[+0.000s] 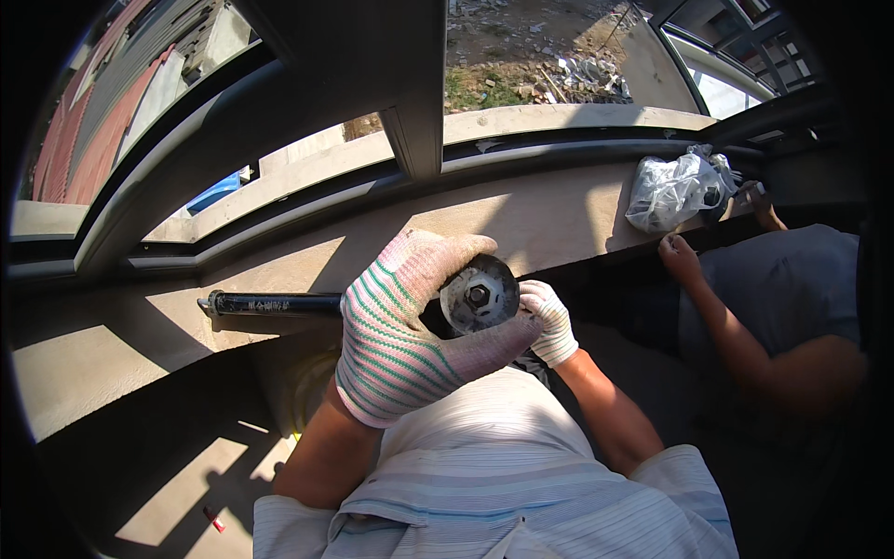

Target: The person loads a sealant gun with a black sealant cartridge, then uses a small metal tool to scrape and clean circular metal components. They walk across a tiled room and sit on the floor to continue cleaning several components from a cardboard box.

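Observation:
My left hand (396,340), in a pink glove with green stripes, curls its thumb and fingers around a dark cylindrical tool whose round end faces up. That end shows a smeared white and grey disc (477,295) with a hex nut in its middle. Close to the tool's right side is my right hand (548,321), in a pale glove. Its fingers are curled, and whatever they grip is hidden. On the ledge left of my left glove lies a black tube (265,304) with pale print and a metal-coloured end. My left glove covers its other end.
A window frame (354,93) runs along the far side above a sunlit ledge (531,219). A clear plastic bag (678,191) sits on the ledge at right. Beside it another person (778,298) reaches toward the ledge. A small red object (215,519) lies low at left.

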The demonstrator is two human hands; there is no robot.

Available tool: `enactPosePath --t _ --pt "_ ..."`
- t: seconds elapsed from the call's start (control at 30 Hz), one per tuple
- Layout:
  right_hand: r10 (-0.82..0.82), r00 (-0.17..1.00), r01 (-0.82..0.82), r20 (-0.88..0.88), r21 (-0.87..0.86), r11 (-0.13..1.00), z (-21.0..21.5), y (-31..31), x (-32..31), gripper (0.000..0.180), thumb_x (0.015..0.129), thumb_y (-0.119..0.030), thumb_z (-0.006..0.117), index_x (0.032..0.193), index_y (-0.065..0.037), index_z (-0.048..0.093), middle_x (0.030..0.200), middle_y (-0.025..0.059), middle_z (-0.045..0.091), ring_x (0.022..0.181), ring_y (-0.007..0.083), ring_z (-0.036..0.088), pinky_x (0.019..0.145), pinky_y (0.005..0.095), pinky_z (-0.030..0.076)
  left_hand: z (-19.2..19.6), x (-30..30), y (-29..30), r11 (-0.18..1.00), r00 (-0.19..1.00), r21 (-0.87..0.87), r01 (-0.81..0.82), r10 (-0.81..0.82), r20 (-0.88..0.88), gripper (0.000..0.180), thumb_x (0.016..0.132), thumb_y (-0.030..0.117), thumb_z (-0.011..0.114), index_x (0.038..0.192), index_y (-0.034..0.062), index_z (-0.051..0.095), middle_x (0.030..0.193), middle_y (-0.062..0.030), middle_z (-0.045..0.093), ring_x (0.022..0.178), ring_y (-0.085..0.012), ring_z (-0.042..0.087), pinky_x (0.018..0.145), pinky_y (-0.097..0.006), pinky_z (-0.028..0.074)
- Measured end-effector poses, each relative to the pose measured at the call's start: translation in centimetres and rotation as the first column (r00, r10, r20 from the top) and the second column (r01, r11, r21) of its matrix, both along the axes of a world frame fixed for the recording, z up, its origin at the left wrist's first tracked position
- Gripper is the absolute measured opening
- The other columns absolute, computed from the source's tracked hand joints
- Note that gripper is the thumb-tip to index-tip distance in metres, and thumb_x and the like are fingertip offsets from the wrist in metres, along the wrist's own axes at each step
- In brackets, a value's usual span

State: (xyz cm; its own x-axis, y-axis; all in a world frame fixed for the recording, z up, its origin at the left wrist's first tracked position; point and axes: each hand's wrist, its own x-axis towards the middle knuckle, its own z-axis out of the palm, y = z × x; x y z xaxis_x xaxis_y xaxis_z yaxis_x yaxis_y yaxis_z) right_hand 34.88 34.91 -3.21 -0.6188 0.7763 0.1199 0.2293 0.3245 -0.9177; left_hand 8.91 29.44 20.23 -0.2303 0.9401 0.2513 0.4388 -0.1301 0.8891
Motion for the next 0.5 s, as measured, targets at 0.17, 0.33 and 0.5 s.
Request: enactPosePath --t 0.17,0.33,0.5 --pt "0.009 1.0 -0.012 -0.016 -0.211 0.977 -3.1 -0.3 -0.8 0.025 0.078 0.006 0.077 0.096 -0.005 0.065 0.1 0.0104 0.067 0.094 0.0305 0.064 0.083 0.037 0.054 0.6 1.2 0.9 1.0 1.0 0.024 0.007 -0.007 -0.001 0.06 0.065 0.028 0.094 0.114 0.0002 0.072 0.095 -0.0089 0.068 0.089 -0.0211 0.064 0.081 -0.035 0.052" --pt "0.001 0.997 -0.024 -0.082 -0.283 0.959 -0.9 -1.1 -1.6 0.021 0.082 0.001 0.077 0.097 -0.005 0.065 0.101 0.0112 0.067 0.095 0.0315 0.064 0.085 0.038 0.054 0.6 1.9 2.1 0.999 0.999 0.034 0.035 -0.034 -0.042 0.057 0.067 0.026 0.094 0.114 0.0014 0.072 0.096 -0.009 0.068 0.089 -0.0206 0.065 0.08 -0.034 0.053" --pt "0.041 0.994 -0.074 -0.104 -0.331 0.941 -1.2 -1.5 -1.4 0.019 0.084 0.0 0.077 0.098 -0.005 0.065 0.102 0.0108 0.067 0.095 0.0305 0.064 0.085 0.0372 0.054 0.4 2.4 3.1 0.996 0.997 0.038 0.08 -0.08 -0.001 0.056 0.069 0.024 0.093 0.116 0.0024 0.071 0.098 -0.0091 0.068 0.091 -0.0195 0.066 0.082 -0.032 0.054"
